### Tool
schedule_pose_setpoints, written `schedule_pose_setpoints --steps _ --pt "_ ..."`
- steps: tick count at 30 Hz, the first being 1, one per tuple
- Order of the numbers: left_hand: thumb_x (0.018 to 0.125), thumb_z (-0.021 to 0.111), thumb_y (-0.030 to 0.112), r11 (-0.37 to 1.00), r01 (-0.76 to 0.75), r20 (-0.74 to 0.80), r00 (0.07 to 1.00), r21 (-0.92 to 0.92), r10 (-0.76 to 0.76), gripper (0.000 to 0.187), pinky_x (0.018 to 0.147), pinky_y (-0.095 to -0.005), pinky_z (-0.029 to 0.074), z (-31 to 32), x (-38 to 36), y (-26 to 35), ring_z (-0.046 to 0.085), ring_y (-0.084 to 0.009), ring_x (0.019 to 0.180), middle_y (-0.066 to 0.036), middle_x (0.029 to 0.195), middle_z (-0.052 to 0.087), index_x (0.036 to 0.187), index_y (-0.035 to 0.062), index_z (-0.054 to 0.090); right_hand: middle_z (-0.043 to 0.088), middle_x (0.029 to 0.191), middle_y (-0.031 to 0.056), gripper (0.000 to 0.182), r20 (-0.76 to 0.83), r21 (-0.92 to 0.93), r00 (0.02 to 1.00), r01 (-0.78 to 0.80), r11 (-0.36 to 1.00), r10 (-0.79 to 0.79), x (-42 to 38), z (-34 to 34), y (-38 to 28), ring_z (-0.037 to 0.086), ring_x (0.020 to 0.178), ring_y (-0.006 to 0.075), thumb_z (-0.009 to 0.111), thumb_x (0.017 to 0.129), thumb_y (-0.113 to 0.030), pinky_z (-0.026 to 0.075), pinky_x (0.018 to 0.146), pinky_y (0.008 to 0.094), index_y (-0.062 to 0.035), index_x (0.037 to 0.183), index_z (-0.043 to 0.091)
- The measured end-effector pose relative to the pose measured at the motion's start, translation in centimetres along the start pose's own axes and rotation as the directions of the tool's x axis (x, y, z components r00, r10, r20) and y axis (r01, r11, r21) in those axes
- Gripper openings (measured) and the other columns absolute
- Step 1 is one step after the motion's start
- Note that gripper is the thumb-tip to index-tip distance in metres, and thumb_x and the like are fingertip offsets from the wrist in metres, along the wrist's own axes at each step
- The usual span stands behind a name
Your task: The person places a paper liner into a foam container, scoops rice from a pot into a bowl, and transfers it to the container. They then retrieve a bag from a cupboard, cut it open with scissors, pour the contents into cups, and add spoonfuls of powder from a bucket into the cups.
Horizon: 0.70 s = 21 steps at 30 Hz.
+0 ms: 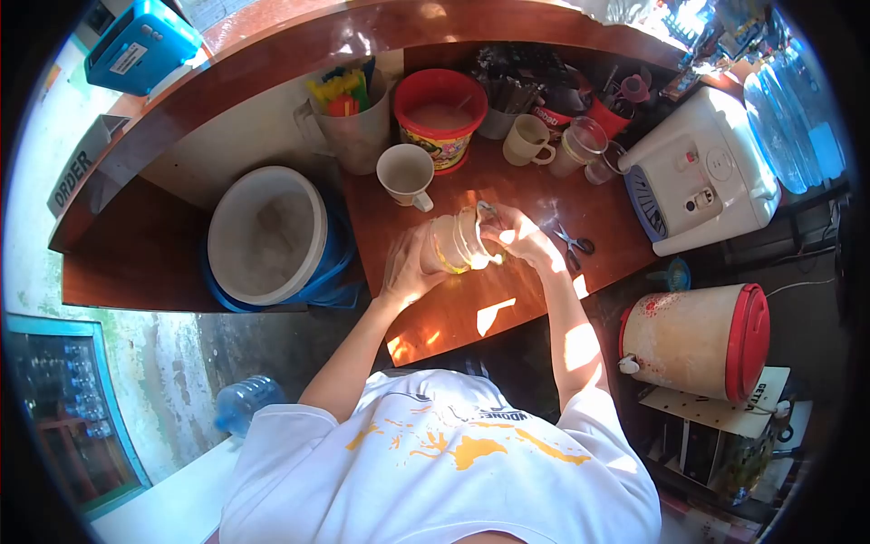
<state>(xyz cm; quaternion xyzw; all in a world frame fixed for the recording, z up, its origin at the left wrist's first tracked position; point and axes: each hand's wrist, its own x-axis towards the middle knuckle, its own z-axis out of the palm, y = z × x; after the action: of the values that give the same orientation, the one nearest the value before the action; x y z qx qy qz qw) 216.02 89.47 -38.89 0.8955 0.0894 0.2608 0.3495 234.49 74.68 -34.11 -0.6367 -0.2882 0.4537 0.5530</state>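
Observation:
Over the brown wooden table, a pale cup-like container with raised rings and yellow-green marks lies tilted between my hands. My left hand is wrapped round its left end. At the other end, the fingers of my right hand close on the rim, where a small greyish piece sticks up; I cannot make out what that piece is. Just beyond my left hand stands a white mug. To the right of my right hand lies a pair of scissors, blades open.
At the back stand a red bucket, a grey jug, a beige mug and plastic cups. A water dispenser is on the right, above a red-lidded drink cooler. A large white-rimmed tub stands left.

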Motion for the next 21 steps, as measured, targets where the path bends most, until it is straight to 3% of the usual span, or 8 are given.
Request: schedule_pose_setpoints --steps 3,4,8,11,15,17,19,21 --pt "0.054 0.084 0.02 0.999 -0.022 0.03 0.999 0.038 0.021 0.089 0.09 -0.0446 0.04 -0.7 1.1 0.5 0.052 -0.035 0.108 -0.014 0.121 0.053 0.13 0.0081 0.04 0.061 0.104 0.0064 0.042 0.058 0.146 0.998 0.004 0.989 -0.013 -0.1 0.1 -0.8 0.056 0.098 0.0124 0.068 0.077 -0.007 0.045 0.087 0.0265 0.0055 0.115 0.052" --pt "0.054 0.084 0.02 0.999 -0.026 0.044 0.999 0.044 0.024 0.089 0.09 -0.0444 0.04 -0.8 1.4 0.8 0.052 -0.0344 0.107 -0.014 0.119 0.054 0.13 0.008 0.041 0.062 0.102 0.0076 0.038 0.176 0.51 0.965 0.08 0.856 -0.194 -0.5 -0.3 -0.9 0.057 0.094 0.0136 0.067 0.076 -0.006 0.046 0.084 0.0264 0.0044 0.111 0.056" --pt "0.054 0.084 0.019 0.999 -0.028 0.117 0.993 0.044 0.022 0.087 0.089 -0.0438 0.04 -1.0 2.0 0.9 0.053 -0.0329 0.105 -0.013 0.116 0.055 0.129 0.0075 0.041 0.065 0.092 0.0072 0.038 -0.005 0.005 0.997 -0.074 0.997 0.074 0.3 -1.1 -0.2 0.059 0.082 0.0139 0.071 0.07 -0.017 0.045 0.076 0.0244 0.0036 0.102 0.062" --pt "0.055 0.083 0.019 0.998 -0.025 0.127 0.992 0.053 0.018 0.085 0.089 -0.0436 0.04 -1.0 2.4 1.2 0.053 -0.0327 0.104 -0.013 0.115 0.055 0.128 0.0072 0.042 0.064 0.091 0.0054 0.047 0.16 0.274 0.982 0.05 0.96 -0.097 0.5 -2.8 0.4 0.058 0.08 0.0117 0.068 0.07 -0.024 0.045 0.074 0.0242 0.0037 0.107 0.061" --pt "0.058 0.083 0.016 1.0 -0.014 0.024 1.0 -0.02 0.015 0.08 0.089 -0.0442 0.04 0.1 2.5 0.7 0.053 -0.0322 0.104 -0.012 0.114 0.056 0.127 0.0072 0.043 0.065 0.097 0.0078 0.056 0.217 0.224 0.976 -0.056 0.973 0.006 0.8 -7.3 1.4 0.059 0.082 0.0129 0.066 0.068 -0.025 0.047 0.072 0.0241 0.0045 0.114 0.057" --pt "0.06 0.083 0.015 0.997 -0.026 -0.065 0.998 -0.066 0.021 0.079 0.09 -0.0443 0.04 0.9 2.8 0.5 0.052 -0.0321 0.104 -0.011 0.115 0.055 0.127 0.0071 0.043 0.065 0.094 0.0052 0.055 0.134 0.139 0.987 0.072 0.988 -0.09 0.3 -8.7 -0.3 0.059 0.076 0.0118 0.07 0.066 -0.021 0.047 0.065 0.0226 0.0025 0.114 0.058" --pt "0.062 0.083 0.015 0.996 -0.039 -0.141 0.99 -0.08 0.027 0.079 0.091 -0.0442 0.04 1.4 3.1 0.6 0.049 -0.0323 0.106 -0.012 0.119 0.053 0.128 0.007 0.042 0.064 0.092 0.0057 0.047 -0.133 0.061 0.991 0.011 0.998 -0.003 -0.9 -11.0 -1.9 0.057 0.074 0.0117 0.068 0.068 -0.015 0.046 0.063 0.0231 0.0019 0.111 0.059" --pt "0.064 0.083 0.015 0.997 0.074 -0.144 0.987 -0.019 -0.076 0.083 0.092 -0.0426 0.039 2.8 2.3 0.7 0.047 -0.0323 0.109 -0.013 0.124 0.049 0.132 0.0064 0.036 0.062 0.09 0.0058 0.035 -0.279 -0.249 0.956 0.015 0.968 -0.087 -0.7 -15.2 -1.3 0.056 0.074 0.0111 0.064 0.072 -0.009 0.046 0.061 0.0237 0.0011 0.105 0.06"
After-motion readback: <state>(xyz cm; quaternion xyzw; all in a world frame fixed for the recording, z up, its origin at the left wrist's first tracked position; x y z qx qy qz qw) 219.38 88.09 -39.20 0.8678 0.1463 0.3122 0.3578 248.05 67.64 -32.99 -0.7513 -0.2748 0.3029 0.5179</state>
